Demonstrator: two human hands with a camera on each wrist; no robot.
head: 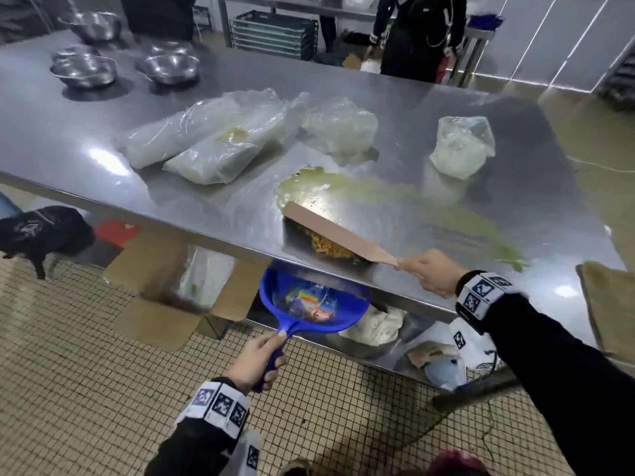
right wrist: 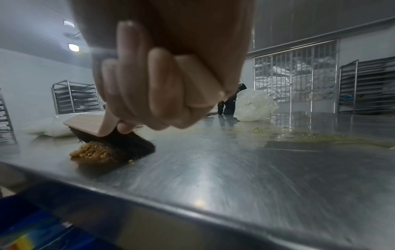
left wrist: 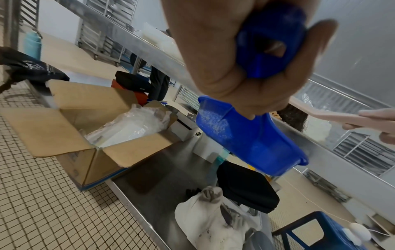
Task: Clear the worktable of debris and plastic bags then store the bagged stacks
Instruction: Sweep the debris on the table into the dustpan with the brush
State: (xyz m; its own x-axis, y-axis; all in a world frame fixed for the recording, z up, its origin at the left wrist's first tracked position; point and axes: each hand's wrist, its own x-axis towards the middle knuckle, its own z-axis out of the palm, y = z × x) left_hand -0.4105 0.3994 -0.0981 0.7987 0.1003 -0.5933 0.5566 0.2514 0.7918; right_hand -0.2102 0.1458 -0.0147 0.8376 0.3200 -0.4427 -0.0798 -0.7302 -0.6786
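Observation:
My right hand (head: 431, 273) grips the handle of a wooden brush (head: 335, 232) with dark bristles (right wrist: 119, 143), which stands on the steel worktable (head: 86, 156) close to its near edge. A heap of yellow crumbs (head: 330, 248) lies against the bristles. My left hand (head: 256, 360) holds a blue dustpan (head: 311, 300) by its handle just below the table edge; colourful wrappers lie in it. A yellowish smear (head: 395, 197) spreads across the table behind the brush. Clear plastic bags with white stacks (head: 213, 139) lie at the table's middle, and a smaller bag (head: 462, 147) stands to the right.
Steel bowls (head: 84, 68) stand at the far left of the table. An open cardboard box (left wrist: 70, 128) with plastic inside sits on the tiled floor under the table. A white sack (left wrist: 205, 218) lies on the lower shelf. Two people stand beyond the table.

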